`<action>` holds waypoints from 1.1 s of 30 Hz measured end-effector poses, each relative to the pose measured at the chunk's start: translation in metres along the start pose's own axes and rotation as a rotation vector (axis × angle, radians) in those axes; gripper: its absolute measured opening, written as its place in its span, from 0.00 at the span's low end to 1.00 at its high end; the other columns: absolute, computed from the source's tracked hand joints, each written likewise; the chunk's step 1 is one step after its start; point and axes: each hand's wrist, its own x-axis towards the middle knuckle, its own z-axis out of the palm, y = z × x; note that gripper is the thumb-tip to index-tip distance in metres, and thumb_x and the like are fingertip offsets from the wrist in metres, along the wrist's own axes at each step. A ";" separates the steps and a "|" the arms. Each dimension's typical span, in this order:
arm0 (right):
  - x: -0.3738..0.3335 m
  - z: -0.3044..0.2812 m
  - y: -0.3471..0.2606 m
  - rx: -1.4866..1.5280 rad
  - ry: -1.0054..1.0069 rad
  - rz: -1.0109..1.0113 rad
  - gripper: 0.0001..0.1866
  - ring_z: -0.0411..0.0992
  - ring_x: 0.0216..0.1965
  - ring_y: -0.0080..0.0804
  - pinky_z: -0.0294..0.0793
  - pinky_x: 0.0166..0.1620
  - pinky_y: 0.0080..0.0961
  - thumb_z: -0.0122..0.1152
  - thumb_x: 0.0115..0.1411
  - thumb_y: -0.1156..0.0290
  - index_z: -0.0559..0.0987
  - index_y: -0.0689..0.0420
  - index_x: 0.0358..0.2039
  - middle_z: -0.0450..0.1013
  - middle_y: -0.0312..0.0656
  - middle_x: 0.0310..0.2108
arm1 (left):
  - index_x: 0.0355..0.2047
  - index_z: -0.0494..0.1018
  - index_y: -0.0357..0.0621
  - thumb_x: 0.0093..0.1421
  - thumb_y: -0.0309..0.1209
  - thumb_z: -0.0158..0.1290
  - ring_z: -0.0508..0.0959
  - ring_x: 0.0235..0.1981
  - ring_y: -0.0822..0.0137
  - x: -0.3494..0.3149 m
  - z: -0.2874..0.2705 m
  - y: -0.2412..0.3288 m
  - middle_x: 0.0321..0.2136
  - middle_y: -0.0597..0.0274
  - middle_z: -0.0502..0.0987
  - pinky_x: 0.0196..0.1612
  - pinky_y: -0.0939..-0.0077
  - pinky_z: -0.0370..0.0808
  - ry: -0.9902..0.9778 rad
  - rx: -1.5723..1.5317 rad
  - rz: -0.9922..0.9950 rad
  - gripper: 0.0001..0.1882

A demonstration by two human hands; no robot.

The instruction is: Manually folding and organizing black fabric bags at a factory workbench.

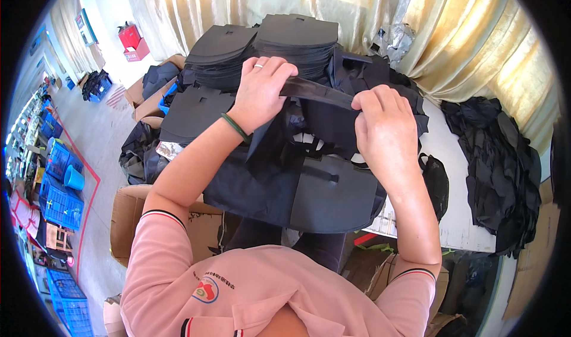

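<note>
A piece of black fabric (319, 93) is stretched between my two hands above the table, its upper edge drawn into a taut, shiny band. My left hand (262, 93), with a ring and a green bangle on its wrist, grips one end. At the other end, my right hand (388, 129) has its fingers curled over the edge. The fabric's lower part hangs toward more black cloth (253, 185). Below it, near my body, lies a flat dark panel (333, 197) with a small slot. What lies under the hanging cloth is partly hidden.
Two tall stacks of dark slotted panels (297, 33) stand at the back, with more panels (197, 114) at left. Black fabric is heaped on the white table's (461, 203) right side (496, 167). A cardboard box (128, 224) sits at lower left; blue crates (61, 203) line the floor beyond.
</note>
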 end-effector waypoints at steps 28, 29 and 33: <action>-0.101 -0.076 0.009 1.320 -1.060 0.149 0.08 0.78 0.27 0.35 0.73 0.30 0.23 0.68 0.55 0.76 0.80 0.58 0.35 0.79 0.39 0.28 | 0.30 0.74 0.35 0.51 0.29 0.67 0.70 0.25 0.74 -0.120 -0.142 -0.077 0.19 0.64 0.72 0.30 0.74 0.68 -1.336 -0.649 -0.533 0.13; -0.105 -0.071 0.014 1.328 -1.082 0.157 0.07 0.78 0.27 0.33 0.73 0.29 0.22 0.68 0.55 0.76 0.80 0.58 0.35 0.79 0.39 0.28 | 0.29 0.74 0.34 0.51 0.28 0.67 0.70 0.24 0.74 -0.120 -0.149 -0.077 0.19 0.65 0.72 0.29 0.74 0.68 -1.385 -0.692 -0.572 0.13; -0.124 -0.045 0.025 1.151 -1.097 0.453 0.08 0.78 0.28 0.28 0.72 0.33 0.22 0.68 0.56 0.73 0.78 0.61 0.34 0.78 0.40 0.26 | 0.29 0.74 0.34 0.51 0.28 0.66 0.70 0.23 0.76 -0.136 -0.143 -0.084 0.18 0.66 0.72 0.28 0.75 0.67 -1.412 -0.770 -0.635 0.12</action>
